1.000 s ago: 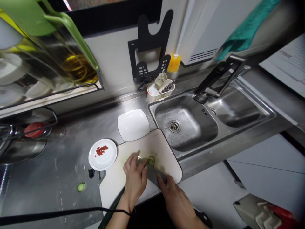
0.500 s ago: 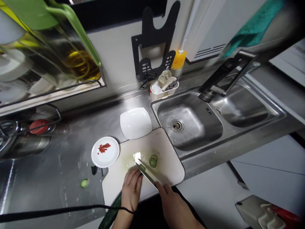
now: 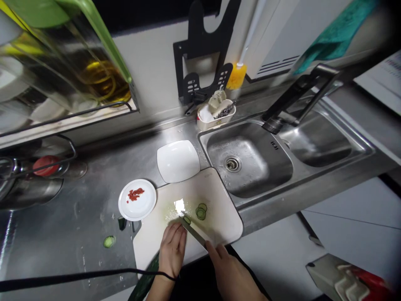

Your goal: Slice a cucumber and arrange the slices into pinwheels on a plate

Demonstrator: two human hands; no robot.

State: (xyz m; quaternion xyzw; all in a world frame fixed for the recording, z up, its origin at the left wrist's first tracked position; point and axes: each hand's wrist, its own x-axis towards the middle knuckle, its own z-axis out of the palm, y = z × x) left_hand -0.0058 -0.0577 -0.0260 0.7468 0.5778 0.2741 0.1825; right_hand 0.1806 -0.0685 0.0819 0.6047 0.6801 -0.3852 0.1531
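- The left hand (image 3: 171, 250) lay on the cutting board (image 3: 221, 195) with its fingers drawn together and bent, closed over the end of the cucumber (image 3: 144, 283); the hand hid that end, while the cucumber's dark green length showed beside the wrist and over the board's near edge.
- The right hand (image 3: 230, 269) had its fingers wrapped closed around the knife (image 3: 194, 235); the handle was covered by the hand, and the blade slanted toward the left fingertips.
- A thin slice (image 3: 187, 220) lay right by the blade near its tip; whether the two touched could not be told; a few overlapping slices (image 3: 201, 213) lay farther right on the board.
- The round plate (image 3: 141, 210), holding small red pieces (image 3: 135, 195), sat at the board's left corner; the squarish white dish (image 3: 178, 162) sat at its far edge.
- A dark green end piece (image 3: 122, 223) and a pale green slice (image 3: 109, 241) lay on the metal counter (image 3: 62, 251); the sink (image 3: 250, 167) was to the board's right.
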